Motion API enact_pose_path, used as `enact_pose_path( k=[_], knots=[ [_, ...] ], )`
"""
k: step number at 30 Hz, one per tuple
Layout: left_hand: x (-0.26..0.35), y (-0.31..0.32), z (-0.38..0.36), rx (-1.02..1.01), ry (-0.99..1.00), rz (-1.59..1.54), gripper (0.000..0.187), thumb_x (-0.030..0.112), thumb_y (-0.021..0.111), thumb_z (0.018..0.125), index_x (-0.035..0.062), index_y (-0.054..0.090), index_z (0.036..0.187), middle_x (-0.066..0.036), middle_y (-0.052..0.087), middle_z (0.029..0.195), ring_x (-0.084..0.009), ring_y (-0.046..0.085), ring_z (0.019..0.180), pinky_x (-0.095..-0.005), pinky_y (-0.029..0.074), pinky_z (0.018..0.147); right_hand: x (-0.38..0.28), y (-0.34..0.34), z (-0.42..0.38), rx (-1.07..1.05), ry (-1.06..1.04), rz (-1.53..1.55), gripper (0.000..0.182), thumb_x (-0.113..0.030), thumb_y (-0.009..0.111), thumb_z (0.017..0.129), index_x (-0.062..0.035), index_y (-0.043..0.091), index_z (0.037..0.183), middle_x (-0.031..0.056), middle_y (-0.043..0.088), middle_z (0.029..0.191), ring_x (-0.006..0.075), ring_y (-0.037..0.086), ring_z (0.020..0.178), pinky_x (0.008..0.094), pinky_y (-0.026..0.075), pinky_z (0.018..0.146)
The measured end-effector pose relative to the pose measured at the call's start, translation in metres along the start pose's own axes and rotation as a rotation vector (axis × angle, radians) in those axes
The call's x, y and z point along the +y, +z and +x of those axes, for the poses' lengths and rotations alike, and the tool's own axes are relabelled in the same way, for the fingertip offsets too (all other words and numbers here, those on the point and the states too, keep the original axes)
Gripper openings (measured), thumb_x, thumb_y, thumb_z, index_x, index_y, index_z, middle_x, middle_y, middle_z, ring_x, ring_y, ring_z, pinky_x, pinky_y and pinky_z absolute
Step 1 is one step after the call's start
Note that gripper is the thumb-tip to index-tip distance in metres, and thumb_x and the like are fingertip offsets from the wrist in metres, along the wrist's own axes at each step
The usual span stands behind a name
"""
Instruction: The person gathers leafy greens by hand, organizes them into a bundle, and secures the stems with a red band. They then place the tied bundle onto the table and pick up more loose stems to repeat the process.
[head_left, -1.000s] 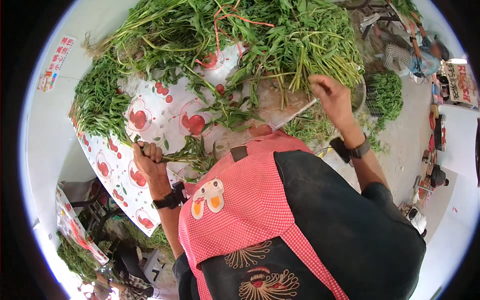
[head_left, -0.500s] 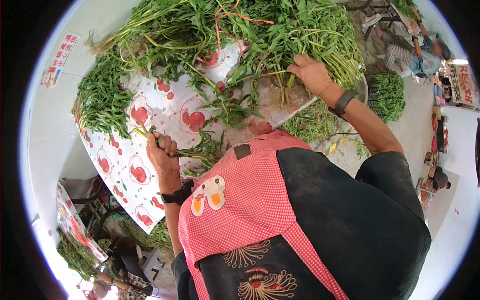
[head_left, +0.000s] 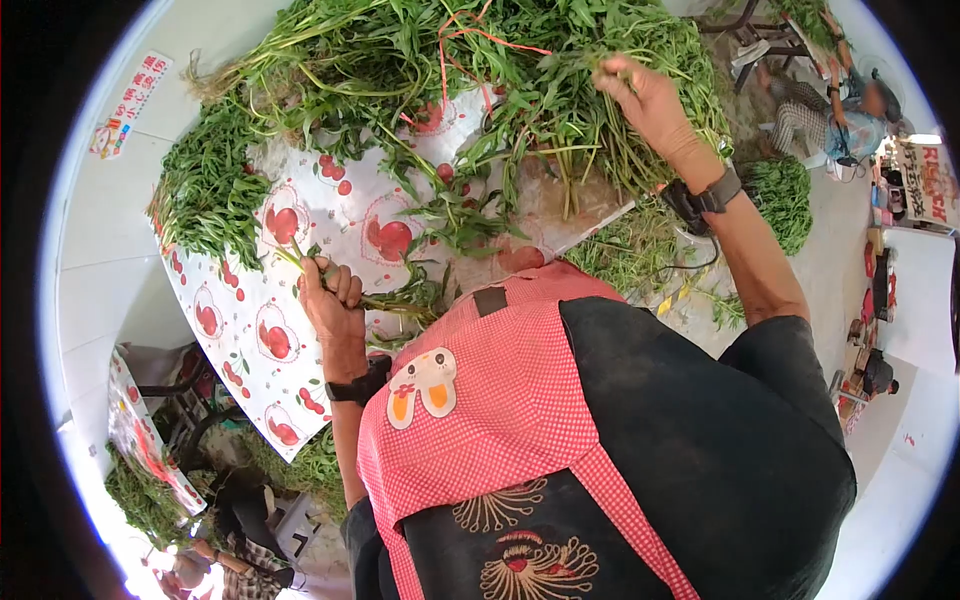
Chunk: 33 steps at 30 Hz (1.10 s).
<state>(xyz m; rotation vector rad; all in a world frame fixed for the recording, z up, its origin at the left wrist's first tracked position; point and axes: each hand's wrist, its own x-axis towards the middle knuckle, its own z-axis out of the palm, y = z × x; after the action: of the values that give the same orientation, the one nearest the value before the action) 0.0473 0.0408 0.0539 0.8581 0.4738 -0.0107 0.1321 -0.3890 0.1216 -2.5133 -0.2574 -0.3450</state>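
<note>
My left hand (head_left: 335, 305) is closed around a small bunch of leafy green stems (head_left: 400, 303). Cut ends stick out past the thumb, and the leaves trail toward my apron. Over the right part of a big heap of leafy greens (head_left: 560, 90) is my right hand (head_left: 655, 110), raised a little, with thumb and fingers pinched. A green blur shows at its fingertips; what it grips is too smeared to make out. Loose stalks (head_left: 575, 180) hang toward the table edge below it. Pink string (head_left: 490, 40) lies across the heap.
A cherry-patterned cloth covers the table (head_left: 340, 225). At its left lies a bundle of greens (head_left: 210, 185). More greens (head_left: 625, 250) are on the floor below the near edge, and a bundle (head_left: 778, 205) stands farther right. Other people (head_left: 850, 120) work at upper right and lower left.
My right hand has lifted up and away from the stalks at the table edge, toward the upper part of the heap. My left hand stays almost in place with its bunch.
</note>
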Motion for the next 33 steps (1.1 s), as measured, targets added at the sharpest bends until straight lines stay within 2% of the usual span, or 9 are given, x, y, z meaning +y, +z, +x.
enact_pose_path(
  k=[2, 4, 7, 14, 20, 22, 23, 30, 33],
  knots=[
    [-0.002, 0.004, 0.000, -0.020, 0.008, 0.010, 0.028, 0.031, 0.048, 0.096, 0.0085, 0.047, 0.080, 0.005, 0.027, 0.054, -0.0067, 0.024, 0.043, -0.0216, 0.022, 0.038, -0.037, -0.003, 0.007, 0.037, -0.081, 0.057, 0.014, -0.022, 0.057, 0.087, -0.0125, 0.060, 0.098, 0.0093, 0.062, 0.095, 0.0273, 0.061, 0.083, 0.0369, 0.050, 0.074],
    [-0.003, 0.007, 0.001, -0.007, -0.002, 0.015, 0.027, 0.031, 0.049, 0.095, 0.0087, 0.047, 0.080, 0.005, 0.027, 0.053, -0.0068, 0.023, 0.043, -0.0215, 0.022, 0.038, -0.061, 0.011, 0.008, 0.040, -0.423, -0.038, 0.018, -0.027, 0.059, 0.086, -0.0129, 0.059, 0.097, 0.0087, 0.062, 0.087, 0.0264, 0.061, 0.078, 0.0377, 0.050, 0.070],
    [-0.003, 0.011, -0.001, -0.003, -0.005, 0.013, 0.027, 0.031, 0.049, 0.095, 0.0087, 0.048, 0.081, 0.005, 0.027, 0.053, -0.0070, 0.024, 0.042, -0.0219, 0.022, 0.038, -0.062, 0.051, -0.008, -0.384, -0.434, -0.153, 0.018, -0.025, 0.056, 0.084, -0.0155, 0.060, 0.099, 0.0073, 0.063, 0.085, 0.0285, 0.062, 0.079, 0.0403, 0.050, 0.066],
    [0.000, 0.012, -0.010, 0.013, 0.000, 0.011, 0.025, 0.030, 0.047, 0.096, 0.0088, 0.047, 0.083, 0.004, 0.029, 0.055, -0.0069, 0.026, 0.043, -0.0214, 0.023, 0.037, -0.030, 0.096, 0.002, -0.531, -0.195, -0.514, 0.020, -0.019, 0.059, 0.078, -0.0193, 0.066, 0.097, 0.0085, 0.062, 0.075, 0.0291, 0.063, 0.073, 0.0396, 0.051, 0.063],
    [0.003, 0.018, -0.011, 0.000, 0.004, -0.002, 0.026, 0.031, 0.046, 0.097, 0.0094, 0.048, 0.081, 0.004, 0.029, 0.053, -0.0070, 0.024, 0.042, -0.0228, 0.021, 0.038, -0.072, 0.057, 0.041, -0.200, -0.300, -0.081, 0.026, -0.030, 0.073, 0.071, -0.0072, 0.067, 0.083, 0.0070, 0.056, 0.067, 0.0252, 0.058, 0.064, 0.0358, 0.043, 0.056],
    [0.004, 0.024, -0.011, -0.024, 0.003, 0.022, 0.027, 0.031, 0.046, 0.097, 0.0095, 0.048, 0.081, 0.005, 0.028, 0.052, -0.0071, 0.022, 0.042, -0.0231, 0.020, 0.038, -0.085, 0.055, 0.048, -0.558, -0.028, 0.016, 0.036, -0.039, 0.073, 0.070, -0.0091, 0.070, 0.090, 0.0101, 0.060, 0.067, 0.0268, 0.056, 0.059, 0.0366, 0.044, 0.058],
    [0.005, 0.028, -0.012, -0.049, -0.003, 0.015, 0.027, 0.031, 0.046, 0.097, 0.0097, 0.048, 0.080, 0.005, 0.028, 0.052, -0.0070, 0.023, 0.041, -0.0229, 0.021, 0.038, -0.088, 0.061, 0.047, -0.577, 0.057, 0.094, 0.033, -0.031, 0.074, 0.075, -0.0014, 0.068, 0.088, 0.0030, 0.058, 0.064, 0.0096, 0.047, 0.056, 0.0273, 0.041, 0.056],
    [0.003, 0.034, -0.009, -0.174, 0.018, -0.009, 0.024, 0.028, 0.049, 0.096, 0.0080, 0.051, 0.083, 0.005, 0.032, 0.052, -0.0064, 0.024, 0.039, -0.0218, 0.021, 0.037, -0.118, 0.071, 0.030, -0.520, 0.260, 0.738, 0.023, -0.022, 0.076, 0.075, -0.0010, 0.068, 0.080, -0.0050, 0.055, 0.066, 0.0038, 0.044, 0.059, 0.0223, 0.036, 0.052],
    [0.004, 0.042, -0.008, -0.193, 0.026, -0.024, 0.021, 0.026, 0.049, 0.096, 0.0066, 0.053, 0.088, 0.005, 0.034, 0.054, -0.0054, 0.025, 0.039, -0.0204, 0.023, 0.037, -0.119, 0.079, 0.024, -0.538, 0.193, 0.629, 0.023, -0.020, 0.075, 0.075, 0.0002, 0.066, 0.077, -0.0047, 0.053, 0.064, 0.0039, 0.043, 0.056, 0.0227, 0.036, 0.050]
  ],
)
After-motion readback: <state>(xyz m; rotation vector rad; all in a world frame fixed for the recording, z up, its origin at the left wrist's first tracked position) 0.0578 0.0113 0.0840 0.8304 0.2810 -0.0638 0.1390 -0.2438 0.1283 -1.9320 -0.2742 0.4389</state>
